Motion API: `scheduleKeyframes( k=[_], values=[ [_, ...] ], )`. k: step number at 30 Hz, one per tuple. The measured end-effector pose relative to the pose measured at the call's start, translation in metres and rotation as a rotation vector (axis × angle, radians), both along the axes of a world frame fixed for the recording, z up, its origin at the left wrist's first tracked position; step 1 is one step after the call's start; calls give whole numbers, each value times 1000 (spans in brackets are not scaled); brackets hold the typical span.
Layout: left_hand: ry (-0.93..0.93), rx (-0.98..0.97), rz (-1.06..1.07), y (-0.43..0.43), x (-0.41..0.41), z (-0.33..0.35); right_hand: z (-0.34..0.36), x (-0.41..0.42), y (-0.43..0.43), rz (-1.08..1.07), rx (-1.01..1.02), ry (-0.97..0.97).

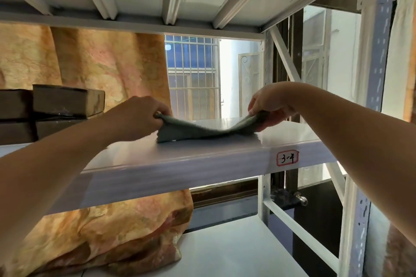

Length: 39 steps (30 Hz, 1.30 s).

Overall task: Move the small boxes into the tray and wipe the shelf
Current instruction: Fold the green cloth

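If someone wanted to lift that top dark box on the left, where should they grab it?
Probably by its long front and back sides near the right end, reaching in from the open right. The top dark box lies flat on a stack, its right corner overhanging toward the bare shelf.

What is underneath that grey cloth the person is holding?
The cloth sags onto the white shelf, pinched at each end by the left hand and right hand. The shelf shows bare around it; the patch directly beneath is covered.
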<state>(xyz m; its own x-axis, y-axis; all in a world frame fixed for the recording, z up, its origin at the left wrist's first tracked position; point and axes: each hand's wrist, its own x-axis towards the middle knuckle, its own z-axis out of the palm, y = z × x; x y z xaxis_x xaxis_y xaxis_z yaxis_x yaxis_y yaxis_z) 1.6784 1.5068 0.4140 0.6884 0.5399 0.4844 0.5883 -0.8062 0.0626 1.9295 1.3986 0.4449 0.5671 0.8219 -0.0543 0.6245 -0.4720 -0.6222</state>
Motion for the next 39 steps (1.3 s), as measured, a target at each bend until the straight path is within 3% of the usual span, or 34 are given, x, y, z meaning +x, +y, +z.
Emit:
scheduleKeyframes(
  k=[5,7,13,18,26,32,39],
  values=[
    [-483,-652,-138,11,-15,6,8,0,-7,30,197,164],
    [-577,-745,-194,16,-17,5,10,-2,-6,54,204,169],
    [-569,-607,-289,11,-10,12,13,-20,7,191,406,-85],
    [-563,-514,-340,0,9,22,19,-54,29,301,602,-152],
    [-628,-400,-322,3,17,39,19,-90,51,468,829,229],
    [-675,-337,-260,21,16,42,16,-93,71,545,883,531],
    [-753,-331,-226,44,22,45,19,-95,98,535,926,570]
  ],
)
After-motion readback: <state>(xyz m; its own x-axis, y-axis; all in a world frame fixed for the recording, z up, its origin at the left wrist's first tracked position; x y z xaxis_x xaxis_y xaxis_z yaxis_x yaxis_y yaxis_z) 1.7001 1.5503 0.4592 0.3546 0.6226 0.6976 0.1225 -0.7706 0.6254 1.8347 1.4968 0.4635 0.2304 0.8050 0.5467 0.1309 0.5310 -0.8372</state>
